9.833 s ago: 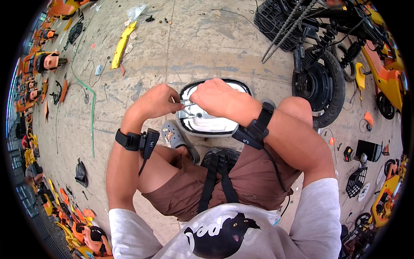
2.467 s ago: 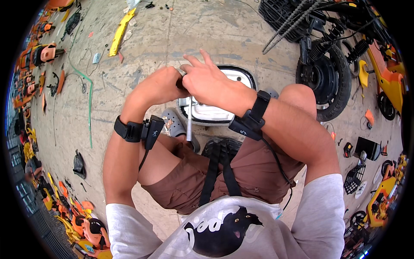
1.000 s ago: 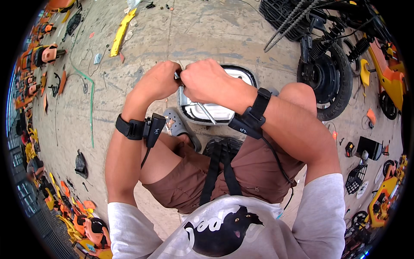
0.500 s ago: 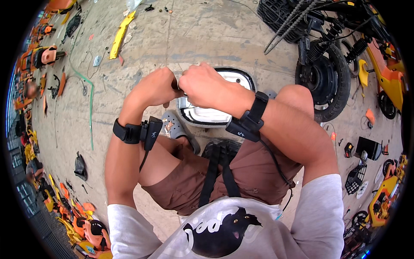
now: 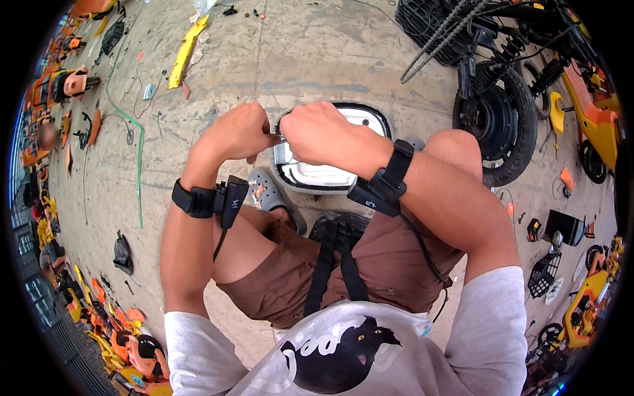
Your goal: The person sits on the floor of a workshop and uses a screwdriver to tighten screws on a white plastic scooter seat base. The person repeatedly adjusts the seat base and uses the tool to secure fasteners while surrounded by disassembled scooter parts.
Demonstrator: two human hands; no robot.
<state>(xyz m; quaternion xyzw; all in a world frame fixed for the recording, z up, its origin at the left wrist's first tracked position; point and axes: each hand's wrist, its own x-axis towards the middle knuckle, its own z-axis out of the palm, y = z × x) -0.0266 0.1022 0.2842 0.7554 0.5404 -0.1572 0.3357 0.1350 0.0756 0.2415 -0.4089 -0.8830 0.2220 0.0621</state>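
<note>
On the floor between my feet lies what looks like an upturned scooter seat (image 5: pixel 325 177), a white shell with a black edge and a metal piece at its left end. My left hand (image 5: pixel 238 131) is curled above the floor just left of it, its fingertips pointing toward my other hand. Directly above the seat's left part, my right hand (image 5: pixel 316 134) is closed in a fist. A small thin thing shows between the two hands, too little of it to name. Most fingers of both hands are hidden behind their backs.
A grey clog (image 5: pixel 267 188) on my foot is left of the seat. At the right stands a wheel (image 5: pixel 495 122) on a vehicle frame with a chain. A yellow strip (image 5: pixel 187 53) and a green strap (image 5: pixel 140 158) lie on the floor; orange and yellow scooter parts line both sides.
My right hand has moved slightly right and down, opening a wider gap from my left hand. My left hand and the seat stay nearly in place.
</note>
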